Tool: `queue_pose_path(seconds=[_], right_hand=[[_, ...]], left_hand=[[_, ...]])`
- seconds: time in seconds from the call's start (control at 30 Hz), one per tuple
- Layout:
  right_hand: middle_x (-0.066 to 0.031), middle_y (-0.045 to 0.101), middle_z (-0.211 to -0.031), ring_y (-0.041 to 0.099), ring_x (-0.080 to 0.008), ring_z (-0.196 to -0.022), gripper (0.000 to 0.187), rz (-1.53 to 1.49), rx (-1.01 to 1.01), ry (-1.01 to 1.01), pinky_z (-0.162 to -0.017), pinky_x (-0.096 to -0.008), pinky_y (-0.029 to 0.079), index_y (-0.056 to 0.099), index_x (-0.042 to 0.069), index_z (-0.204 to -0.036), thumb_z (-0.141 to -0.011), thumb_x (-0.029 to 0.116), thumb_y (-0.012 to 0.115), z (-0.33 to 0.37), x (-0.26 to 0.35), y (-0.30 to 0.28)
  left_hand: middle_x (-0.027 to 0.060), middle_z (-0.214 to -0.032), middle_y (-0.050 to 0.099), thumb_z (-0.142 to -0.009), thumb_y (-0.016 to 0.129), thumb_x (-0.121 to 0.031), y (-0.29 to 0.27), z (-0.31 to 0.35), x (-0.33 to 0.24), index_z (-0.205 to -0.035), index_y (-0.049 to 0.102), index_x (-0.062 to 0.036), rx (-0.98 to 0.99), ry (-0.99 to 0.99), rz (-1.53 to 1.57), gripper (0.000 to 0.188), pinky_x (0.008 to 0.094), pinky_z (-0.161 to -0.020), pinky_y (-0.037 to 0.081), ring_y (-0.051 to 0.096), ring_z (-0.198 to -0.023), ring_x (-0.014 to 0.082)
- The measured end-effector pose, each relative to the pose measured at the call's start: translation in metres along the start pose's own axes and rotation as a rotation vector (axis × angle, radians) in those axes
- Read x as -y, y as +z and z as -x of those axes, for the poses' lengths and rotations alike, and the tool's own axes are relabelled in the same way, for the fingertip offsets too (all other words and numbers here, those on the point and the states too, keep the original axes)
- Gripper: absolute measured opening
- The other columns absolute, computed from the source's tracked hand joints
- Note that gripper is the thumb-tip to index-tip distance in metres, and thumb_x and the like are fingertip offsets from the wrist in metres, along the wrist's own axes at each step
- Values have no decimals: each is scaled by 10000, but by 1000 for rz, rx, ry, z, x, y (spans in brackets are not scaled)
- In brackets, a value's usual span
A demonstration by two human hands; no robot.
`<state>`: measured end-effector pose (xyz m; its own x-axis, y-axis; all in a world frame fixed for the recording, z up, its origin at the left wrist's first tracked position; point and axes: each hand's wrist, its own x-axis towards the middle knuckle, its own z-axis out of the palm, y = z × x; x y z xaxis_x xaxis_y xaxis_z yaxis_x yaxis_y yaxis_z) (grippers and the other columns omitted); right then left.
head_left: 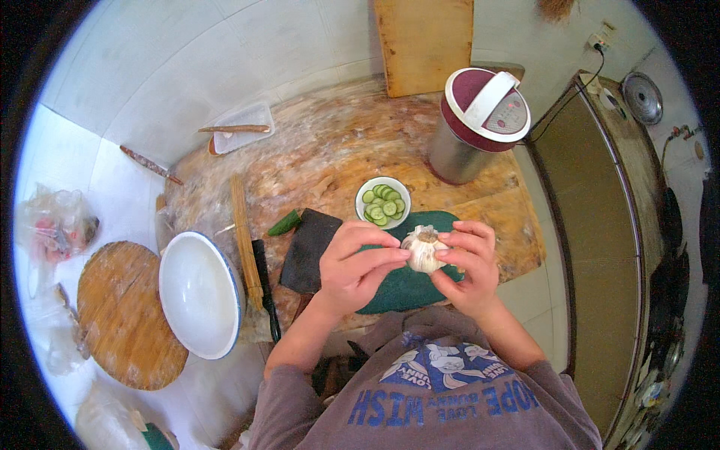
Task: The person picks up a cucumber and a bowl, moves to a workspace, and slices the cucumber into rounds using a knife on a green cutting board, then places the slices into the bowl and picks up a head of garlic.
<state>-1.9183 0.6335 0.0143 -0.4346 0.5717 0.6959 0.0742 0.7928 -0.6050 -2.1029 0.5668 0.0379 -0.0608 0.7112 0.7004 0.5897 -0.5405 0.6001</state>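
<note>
Between my two hands is a whole white garlic bulb (424,251), its stem end turned up. My left hand (361,264) grips its left side with the fingertips, and my right hand (471,264) pinches it from the right. Below the bulb lies a dark green cutting board (401,294) near the table's front edge. Just beyond the board stands a small white bowl (360,196) of sliced cucumber (385,204). Left of my left hand is a dark cleaver blade (309,251), with a cucumber piece (284,223) by its far corner.
A soymilk-maker-like steel appliance (459,154) with a maroon lid stands at the back right. On the left are a wooden stick (244,240), a black-handled knife (264,285), a large white basin (196,296) and a round wooden board (124,315). A plastic tray (251,118) sits far left.
</note>
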Motion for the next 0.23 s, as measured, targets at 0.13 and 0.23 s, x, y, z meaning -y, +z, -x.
queue_pose_path(seconds=[0.13,0.23], right_hand=[[-14,587,-1037,498,-271,-997,377,15,44,-10,-845,-378,419,642,157,-906,-557,59,749,6,-1,-2],[-21,588,-1047,499,-272,-1012,372,-61,132,54,-884,-384,401,644,156,-916,-567,111,765,11,5,-1]], left_hand=[[75,-757,604,-718,673,-48,4,0,3,-759,630,-37,-96,-181,177,61,300,-657,444,560,-713,204],[63,-770,615,-696,676,-15,7,-4,11,-769,652,-56,-112,-204,106,87,298,-667,455,570,-718,212]])
